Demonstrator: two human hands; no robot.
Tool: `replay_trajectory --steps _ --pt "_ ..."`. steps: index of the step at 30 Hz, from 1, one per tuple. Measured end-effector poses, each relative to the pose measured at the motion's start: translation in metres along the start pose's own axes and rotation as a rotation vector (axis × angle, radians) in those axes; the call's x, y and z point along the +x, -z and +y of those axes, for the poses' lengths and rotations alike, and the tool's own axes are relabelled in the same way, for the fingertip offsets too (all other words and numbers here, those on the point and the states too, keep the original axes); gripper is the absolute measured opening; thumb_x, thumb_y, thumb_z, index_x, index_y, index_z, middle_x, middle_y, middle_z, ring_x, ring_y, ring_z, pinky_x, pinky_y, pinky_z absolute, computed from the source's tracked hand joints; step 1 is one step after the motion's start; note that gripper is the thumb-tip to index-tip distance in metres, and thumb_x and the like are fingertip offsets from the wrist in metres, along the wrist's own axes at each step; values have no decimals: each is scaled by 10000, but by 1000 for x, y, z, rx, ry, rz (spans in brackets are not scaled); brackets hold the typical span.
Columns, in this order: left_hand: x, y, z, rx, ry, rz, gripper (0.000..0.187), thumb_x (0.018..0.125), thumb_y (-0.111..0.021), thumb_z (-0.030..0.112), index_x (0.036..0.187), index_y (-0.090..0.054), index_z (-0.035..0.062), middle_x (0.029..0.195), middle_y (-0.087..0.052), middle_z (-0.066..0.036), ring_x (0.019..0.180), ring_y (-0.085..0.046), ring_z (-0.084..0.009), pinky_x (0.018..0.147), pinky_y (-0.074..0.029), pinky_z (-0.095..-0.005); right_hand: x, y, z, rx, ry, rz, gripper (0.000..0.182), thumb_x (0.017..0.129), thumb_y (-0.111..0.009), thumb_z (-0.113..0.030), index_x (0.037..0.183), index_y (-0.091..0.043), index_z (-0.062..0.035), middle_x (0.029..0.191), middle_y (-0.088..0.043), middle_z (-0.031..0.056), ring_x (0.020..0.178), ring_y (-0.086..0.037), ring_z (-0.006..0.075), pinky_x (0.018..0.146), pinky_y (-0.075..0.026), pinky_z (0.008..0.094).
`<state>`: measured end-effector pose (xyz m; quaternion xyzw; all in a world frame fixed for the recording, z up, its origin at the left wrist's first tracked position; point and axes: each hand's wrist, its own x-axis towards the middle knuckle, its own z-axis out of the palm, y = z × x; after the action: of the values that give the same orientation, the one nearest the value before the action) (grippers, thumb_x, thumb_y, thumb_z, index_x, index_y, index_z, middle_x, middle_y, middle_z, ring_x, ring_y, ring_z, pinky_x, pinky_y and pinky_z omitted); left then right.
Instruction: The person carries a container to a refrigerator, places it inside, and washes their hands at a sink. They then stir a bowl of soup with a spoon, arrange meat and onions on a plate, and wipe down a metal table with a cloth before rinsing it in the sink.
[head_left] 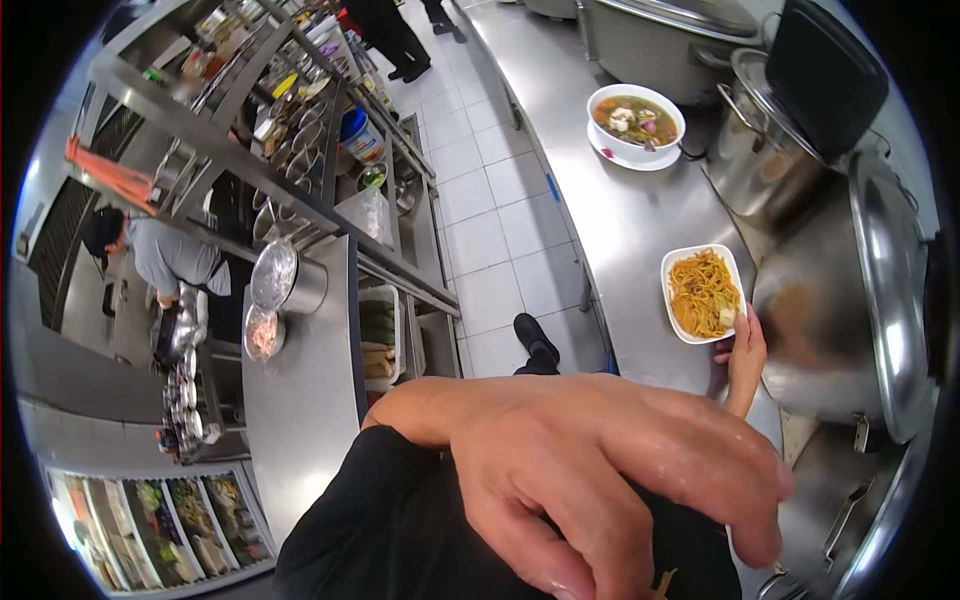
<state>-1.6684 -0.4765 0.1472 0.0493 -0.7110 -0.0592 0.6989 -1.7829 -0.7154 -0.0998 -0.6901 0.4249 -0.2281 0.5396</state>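
Note:
A square white dish of noodles (702, 295) is at the right, over the steel counter. My right hand (745, 355) grips its near right corner, thumb at the rim and fingers beneath. Large in the foreground, close to the camera, is my left hand (590, 460), back up and fingers curled. Its thumb and forefinger come together at the bottom edge, where their tips are hidden. I cannot tell what they hold. A thin yellowish strand (665, 584) shows just beside these fingers. Farther along the counter, a white bowl of soup (635, 120) rests on a saucer.
Large steel pots (840, 300) line the right wall. To the left, a steel worktop (305, 390) carries a metal pot (288, 278) and a bowl of pinkish food (264, 335). Tiled floor (490, 220) runs between the counters. Beyond the shelving, a person (180, 255) bends over a work surface.

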Motion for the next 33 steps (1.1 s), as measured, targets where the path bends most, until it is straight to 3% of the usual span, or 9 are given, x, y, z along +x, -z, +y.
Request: replay_trajectory --steps 3,5,9,13,19,21,24,27,33 --pt "0 -1 2 -23 -165 70 183 916 -678 176 886 -723 1 1158 -601 -357 1128 -583 -443 939 -465 -525 -12 9 -13 -224 -51 -25 475 990 -562 -314 1392 -527 -63 953 -678 102 753 -641 147 608 -555 289" --pt "1 7 11 -106 -160 70 191 924 -673 182 887 -722 1 1178 -587 -365 1112 -592 -436 924 -469 -520 -4 14 9 -350 235 79 463 991 -563 -285 1393 -523 -59 1030 -688 133 850 -655 171 751 -542 304" --pt "-10 16 33 -288 27 84 253 913 -699 258 962 -719 11 1262 -536 -367 1098 -601 -425 925 -473 -524 -21 10 -41 -429 404 125 440 989 -570 -241 1380 -530 -42 1162 -677 187 1021 -652 210 950 -469 314" --pt "-23 50 69 -4 480 130 294 902 -685 351 991 -685 72 1182 -619 -157 1051 -600 -300 992 -410 -513 -11 -18 -78 -240 396 -24 393 980 -579 -224 1329 -574 -42 1112 -695 164 973 -663 211 888 -495 314" --pt "-173 115 85 1223 1185 -181 326 867 -696 302 1119 -650 100 1189 -629 -140 1106 -590 -340 928 -483 -424 33 -90 -143 -397 474 -162 486 957 -607 -333 1344 -556 -45 1048 -707 179 892 -673 206 814 -516 315" --pt "-256 132 114 1229 1723 -153 384 871 -679 346 1143 -650 76 1158 -643 -160 1098 -589 -357 925 -475 -451 62 -121 -155 -319 331 -226 551 937 -622 -391 1359 -538 -46 997 -705 192 816 -684 222 750 -532 323" --pt "-417 132 178 1048 2178 184 581 862 -642 522 1241 -627 82 1225 -642 -195 1159 -592 -380 980 -463 -444 99 -164 -173 -379 189 -205 605 908 -645 -427 1367 -529 -50 933 -702 186 710 -679 225 666 -541 327" --pt "-561 85 253 787 2064 926 445 893 -633 434 1077 -689 33 1029 -711 -169 958 -664 -291 887 -492 -381 124 -192 -186 -458 58 -231 578 899 -634 -404 1349 -544 -53 941 -709 192 706 -684 236 663 -546 342" --pt "-623 68 291 529 2297 1098 398 913 -617 412 1074 -683 54 950 -689 -116 885 -639 -252 805 -487 -365 184 -191 -169 -652 290 -55 384 853 -598 -265 1169 -669 -59 1029 -698 217 965 -669 365 859 -513 422"
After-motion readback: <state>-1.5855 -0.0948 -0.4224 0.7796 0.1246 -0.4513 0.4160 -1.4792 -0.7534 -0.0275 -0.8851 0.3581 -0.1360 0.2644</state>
